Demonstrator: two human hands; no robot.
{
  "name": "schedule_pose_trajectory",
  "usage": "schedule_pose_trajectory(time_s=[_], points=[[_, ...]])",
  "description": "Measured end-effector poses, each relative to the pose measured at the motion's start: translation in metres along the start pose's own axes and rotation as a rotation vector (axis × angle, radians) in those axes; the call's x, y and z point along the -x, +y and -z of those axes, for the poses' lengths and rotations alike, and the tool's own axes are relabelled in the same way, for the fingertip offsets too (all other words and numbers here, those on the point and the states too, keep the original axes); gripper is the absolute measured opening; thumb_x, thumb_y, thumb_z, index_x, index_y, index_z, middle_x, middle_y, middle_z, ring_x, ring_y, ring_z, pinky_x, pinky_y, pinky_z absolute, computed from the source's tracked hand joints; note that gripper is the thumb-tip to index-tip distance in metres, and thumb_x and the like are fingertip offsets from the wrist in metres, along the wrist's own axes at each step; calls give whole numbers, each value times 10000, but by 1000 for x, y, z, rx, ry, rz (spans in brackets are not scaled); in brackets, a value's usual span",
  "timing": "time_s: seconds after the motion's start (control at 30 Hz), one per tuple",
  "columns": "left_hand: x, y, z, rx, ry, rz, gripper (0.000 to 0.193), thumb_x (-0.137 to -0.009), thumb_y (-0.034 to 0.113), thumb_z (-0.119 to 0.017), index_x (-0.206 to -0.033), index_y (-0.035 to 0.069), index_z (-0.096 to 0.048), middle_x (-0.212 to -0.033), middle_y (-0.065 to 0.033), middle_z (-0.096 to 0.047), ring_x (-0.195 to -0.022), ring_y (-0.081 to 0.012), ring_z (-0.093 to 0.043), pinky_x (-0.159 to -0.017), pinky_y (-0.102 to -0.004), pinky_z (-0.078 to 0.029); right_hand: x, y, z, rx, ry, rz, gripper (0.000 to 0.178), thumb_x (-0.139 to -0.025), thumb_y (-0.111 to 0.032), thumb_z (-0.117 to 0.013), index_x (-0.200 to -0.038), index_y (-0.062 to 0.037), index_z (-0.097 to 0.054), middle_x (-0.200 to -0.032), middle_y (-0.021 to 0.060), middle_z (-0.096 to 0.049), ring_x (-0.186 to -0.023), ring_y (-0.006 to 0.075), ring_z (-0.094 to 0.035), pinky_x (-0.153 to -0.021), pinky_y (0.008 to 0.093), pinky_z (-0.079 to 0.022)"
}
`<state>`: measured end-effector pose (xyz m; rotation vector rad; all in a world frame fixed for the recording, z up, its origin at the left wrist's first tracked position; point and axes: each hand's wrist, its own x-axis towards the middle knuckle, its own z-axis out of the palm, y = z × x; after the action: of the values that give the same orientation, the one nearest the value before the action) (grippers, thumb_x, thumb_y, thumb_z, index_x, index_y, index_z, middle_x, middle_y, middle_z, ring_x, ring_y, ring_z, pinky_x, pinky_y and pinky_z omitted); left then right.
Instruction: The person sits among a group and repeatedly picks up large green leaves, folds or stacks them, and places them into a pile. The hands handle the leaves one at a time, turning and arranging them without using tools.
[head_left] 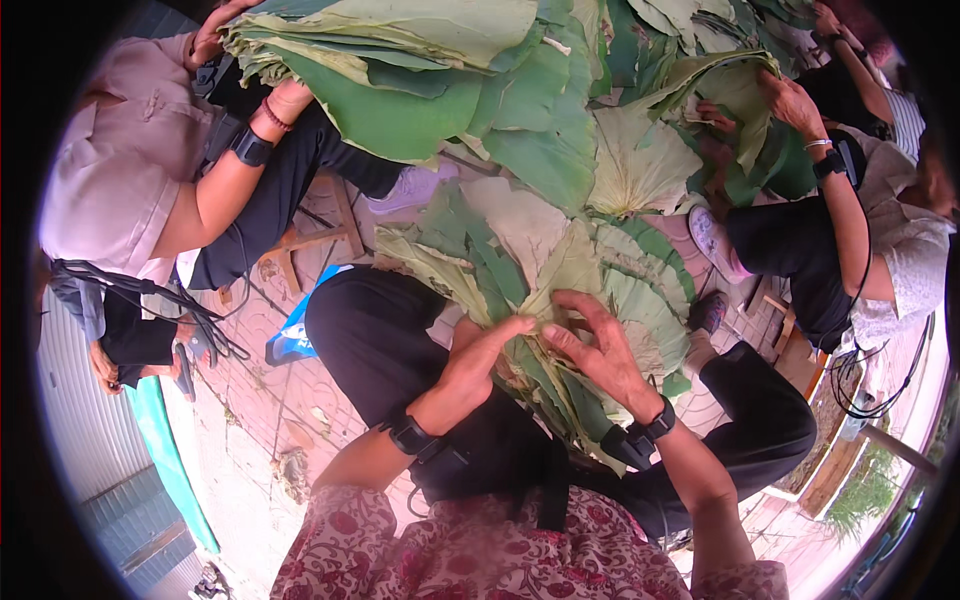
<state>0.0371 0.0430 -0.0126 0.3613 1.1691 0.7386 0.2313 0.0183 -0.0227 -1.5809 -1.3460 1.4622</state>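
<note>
A fanned bundle of dry green lotus leaves (490,240) lies across my lap, its gathered part between my two hands. My left hand (478,362) is closed on the leaves at the left side of the bundle, with a finger pointing toward its middle. My right hand (605,362) rests against the leaves from the right, thumb and fingers apart. The thumb comes near the left hand's fingertip. Folded leaf ends (565,395) hang below both hands. Parts of the left fingers are hidden behind the leaves.
A large pile of lotus leaves (530,110) fills the far middle. At the far left a person (130,160) holds a thick stack; another person (850,230) handles leaves at the right. A wooden stool (345,215), a blue bag (300,325) and cables (150,290) are nearby.
</note>
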Motion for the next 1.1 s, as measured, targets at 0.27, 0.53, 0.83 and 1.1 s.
schedule_pose_trajectory(time_s=[0.27,0.53,0.83,1.1], points=[[2,-11,19,-109,-142,-46,476,-907,260,-790,-1265,10,-600,-1175,-61,-664,-1054,-150,-626,-867,-322,-517,10,-13,-17,-96,-11,8,678,-881,-378,-746,-1368,41,-530,-1296,247,-607,-1201,340,-606,-1013,403,-478],[0,-17,24,-187,-199,-155,410,-957,265,-731,-1284,72,-576,-1118,-27,-659,-965,-122,-662,-680,-318,-581,-1,15,-22,-232,68,-94,582,-984,-496,-539,-1317,-20,-575,-1252,120,-645,-1133,290,-598,-990,394,-459],[4,-10,22,-239,-126,-114,343,-882,133,-771,-1184,26,-650,-990,-55,-697,-810,-140,-686,-632,-290,-551,29,36,-57,-689,207,-16,419,-1036,-352,-457,-1220,-15,-624,-1185,66,-642,-1096,180,-560,-976,323,-428],[-14,-27,44,-239,12,14,500,-693,-7,-819,-1156,-21,-631,-1061,-84,-697,-961,-190,-668,-840,-329,-529,30,22,-68,-950,173,-386,277,-1019,-374,-487,-1179,-159,-558,-1070,0,-619,-980,157,-550,-930,391,-404]])
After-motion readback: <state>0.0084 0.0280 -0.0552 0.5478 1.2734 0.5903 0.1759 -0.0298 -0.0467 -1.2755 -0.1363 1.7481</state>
